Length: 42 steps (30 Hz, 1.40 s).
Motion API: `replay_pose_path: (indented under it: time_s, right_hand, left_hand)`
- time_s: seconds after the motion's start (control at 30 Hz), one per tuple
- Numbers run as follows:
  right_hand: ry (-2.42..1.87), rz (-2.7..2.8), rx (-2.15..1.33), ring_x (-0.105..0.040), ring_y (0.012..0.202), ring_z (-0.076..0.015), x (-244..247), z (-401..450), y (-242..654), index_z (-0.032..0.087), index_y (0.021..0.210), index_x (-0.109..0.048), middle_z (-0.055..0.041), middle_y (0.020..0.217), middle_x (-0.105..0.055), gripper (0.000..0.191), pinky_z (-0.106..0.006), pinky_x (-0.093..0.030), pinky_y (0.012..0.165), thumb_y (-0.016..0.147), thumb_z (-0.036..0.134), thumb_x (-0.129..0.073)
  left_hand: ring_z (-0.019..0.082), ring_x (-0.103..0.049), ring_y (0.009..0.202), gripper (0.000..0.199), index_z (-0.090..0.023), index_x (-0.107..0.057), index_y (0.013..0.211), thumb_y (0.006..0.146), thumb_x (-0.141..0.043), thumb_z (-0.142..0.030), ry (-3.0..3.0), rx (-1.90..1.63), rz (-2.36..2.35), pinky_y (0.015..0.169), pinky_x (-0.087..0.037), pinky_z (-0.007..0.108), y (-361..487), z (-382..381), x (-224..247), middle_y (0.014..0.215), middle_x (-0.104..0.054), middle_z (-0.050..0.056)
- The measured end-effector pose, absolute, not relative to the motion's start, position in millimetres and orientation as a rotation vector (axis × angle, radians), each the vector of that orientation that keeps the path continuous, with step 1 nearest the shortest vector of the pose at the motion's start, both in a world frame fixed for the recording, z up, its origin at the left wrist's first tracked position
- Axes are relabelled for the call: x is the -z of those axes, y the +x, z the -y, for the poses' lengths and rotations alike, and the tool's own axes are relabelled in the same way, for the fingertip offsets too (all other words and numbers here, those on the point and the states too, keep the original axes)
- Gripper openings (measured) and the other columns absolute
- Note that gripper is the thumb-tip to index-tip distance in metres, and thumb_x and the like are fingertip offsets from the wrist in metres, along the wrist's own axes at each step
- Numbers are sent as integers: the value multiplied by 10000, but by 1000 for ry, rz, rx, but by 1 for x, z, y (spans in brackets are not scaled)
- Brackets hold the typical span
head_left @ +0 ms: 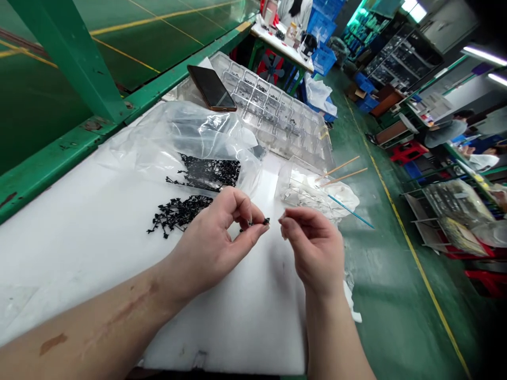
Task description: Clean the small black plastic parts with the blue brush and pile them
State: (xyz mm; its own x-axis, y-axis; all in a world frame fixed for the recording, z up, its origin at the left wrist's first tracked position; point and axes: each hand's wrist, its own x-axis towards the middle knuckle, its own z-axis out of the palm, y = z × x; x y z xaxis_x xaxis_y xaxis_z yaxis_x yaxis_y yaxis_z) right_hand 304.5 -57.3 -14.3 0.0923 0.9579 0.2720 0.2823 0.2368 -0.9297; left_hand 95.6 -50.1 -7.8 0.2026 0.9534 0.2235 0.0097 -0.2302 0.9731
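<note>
Between thumb and forefinger, my left hand (222, 237) pinches a small black part (266, 221) over the white tabletop (253, 311). Just to the right, my right hand (315, 243) is closed in a pinch, its fingertips a short gap from that part. What those fingers hold, if anything, is too small to make out. Behind my left hand lies a loose pile of black branching parts (174, 214). More of them (209, 171) spill from the mouth of a clear plastic bag (158, 132).
A clear compartment tray (277, 111) with small parts stands at the back, a phone (212, 87) on its left end. At the right, a clear box (293, 184) holds white material and thin sticks (344, 177). A green frame (79, 142) borders the left. Other people sit farther off.
</note>
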Motion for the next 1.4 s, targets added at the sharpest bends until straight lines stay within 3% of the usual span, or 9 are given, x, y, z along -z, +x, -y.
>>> replay_pose_path:
  time_s: [0.13,0.47,0.93,1.1,1.4]
  right_hand:
    - [-1031,1331,-861,-707,853,-170,7,69,302,302,1027,-801,-7,941,-760,95,-312,-563,721,960,235,-803]
    - [-1102,1559,-695,-643,915,-150,1,79,290,298,1068,-813,-2,964,-693,206,-295,-514,783,945,133,-796]
    - [-1164,1546,-810,-648,932,-163,4,76,290,306,1098,-804,-13,1013,-691,184,-303,-522,783,954,190,-798]
    - [-1188,1587,-924,-663,913,-172,4,75,293,288,1096,-797,-26,1000,-698,143,-309,-537,758,972,219,-778]
    - [-1084,1710,-681,-652,897,-185,2,80,291,264,1078,-758,-32,979,-690,190,-337,-516,741,957,119,-740]
  left_hand:
    - [149,-690,834,266,-265,-459,930,970,-681,-124,1632,-1220,-940,741,-566,304,97,51,7,935,-688,-29]
    - [107,-639,786,229,-245,-505,957,967,-668,-84,1842,-1223,-916,711,-520,247,96,54,10,894,-629,-46]
    - [89,-668,820,285,-249,-474,955,976,-673,-47,1972,-1279,-933,742,-517,196,96,55,13,920,-680,-61]
    - [119,-666,868,280,-242,-471,916,1010,-634,-36,1999,-1262,-858,774,-520,243,95,53,12,946,-705,-33]
    - [220,-652,1003,215,-233,-503,965,1005,-651,-83,2074,-1202,-928,895,-523,367,91,48,10,1037,-701,45]
